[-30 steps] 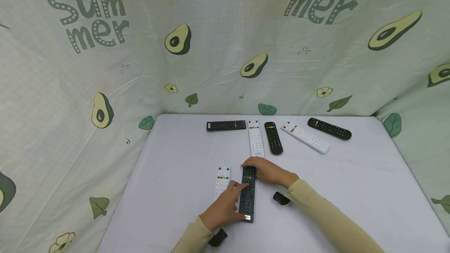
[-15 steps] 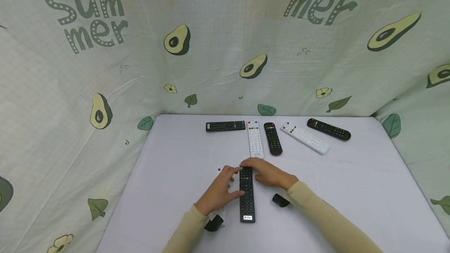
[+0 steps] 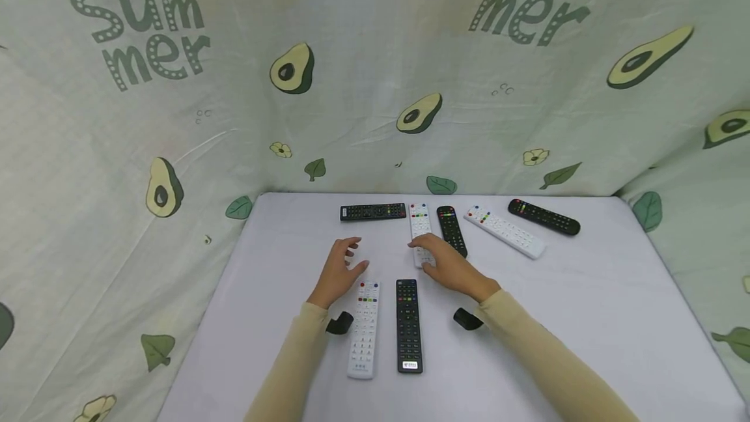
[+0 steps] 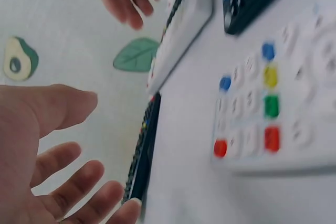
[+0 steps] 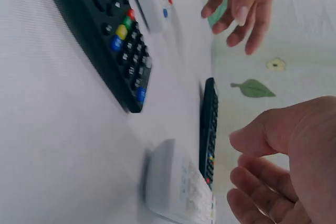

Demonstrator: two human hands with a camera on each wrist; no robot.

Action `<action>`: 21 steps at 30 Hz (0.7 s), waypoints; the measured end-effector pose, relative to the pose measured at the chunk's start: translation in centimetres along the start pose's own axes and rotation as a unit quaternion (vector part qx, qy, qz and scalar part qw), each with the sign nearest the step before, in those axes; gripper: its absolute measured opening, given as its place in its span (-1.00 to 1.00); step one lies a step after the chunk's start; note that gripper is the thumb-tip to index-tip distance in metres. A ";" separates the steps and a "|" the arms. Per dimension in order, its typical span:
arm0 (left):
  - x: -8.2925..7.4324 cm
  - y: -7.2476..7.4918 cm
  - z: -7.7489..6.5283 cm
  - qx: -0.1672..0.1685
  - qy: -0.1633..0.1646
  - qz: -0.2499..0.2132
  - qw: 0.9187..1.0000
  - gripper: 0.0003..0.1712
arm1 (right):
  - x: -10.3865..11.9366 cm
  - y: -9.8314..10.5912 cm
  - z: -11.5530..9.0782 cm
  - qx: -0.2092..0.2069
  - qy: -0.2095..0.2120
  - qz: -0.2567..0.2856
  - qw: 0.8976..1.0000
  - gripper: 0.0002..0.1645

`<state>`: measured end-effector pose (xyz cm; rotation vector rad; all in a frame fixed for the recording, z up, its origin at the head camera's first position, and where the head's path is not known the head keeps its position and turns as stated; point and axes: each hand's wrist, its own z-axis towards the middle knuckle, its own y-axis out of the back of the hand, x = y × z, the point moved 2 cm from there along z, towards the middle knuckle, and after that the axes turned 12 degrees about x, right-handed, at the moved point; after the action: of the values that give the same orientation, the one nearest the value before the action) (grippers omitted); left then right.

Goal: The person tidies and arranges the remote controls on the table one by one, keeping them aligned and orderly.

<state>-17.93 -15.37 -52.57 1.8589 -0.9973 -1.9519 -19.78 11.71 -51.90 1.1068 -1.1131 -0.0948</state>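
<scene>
A white remote control and a black remote control lie side by side on the near part of the table. My left hand hovers beyond the top of that white remote, fingers spread and holding nothing. Over the lower end of a second white remote in the back row is my right hand, loosely curved and partly covering it. In the right wrist view, a gap shows between the right hand and this remote's end. The left wrist view shows the left hand with no object in it.
Along the back lie a sideways black remote, an upright black one, a slanted white one and a slanted black one. A patterned cloth hangs behind the white table.
The left hand has let go of the near black remote and moved up and left, uncovering the near white remote. The right hand has left the black remote's top and moved toward the back row.
</scene>
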 end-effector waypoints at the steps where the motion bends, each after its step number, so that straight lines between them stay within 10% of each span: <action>1: 0.3 0.3 0.4 -0.010 0.005 -0.005 1.000 -0.36 | 0.0 0.2 0.2 -0.007 -0.004 0.000 1.000 -0.41; 13: 3.1 2.3 4.9 -0.114 0.090 -0.049 0.988 -0.39 | -0.8 1.9 3.6 -0.060 -0.082 0.028 0.994 -0.34; 21: 5.3 2.6 6.6 -0.112 0.120 -0.062 0.985 -0.32 | -1.8 2.0 6.1 -0.032 -0.117 0.054 0.991 -0.25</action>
<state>-25.70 -18.67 -55.39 2.0044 -0.5790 -1.7667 -26.10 9.72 -51.59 0.9933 -1.3673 -0.1774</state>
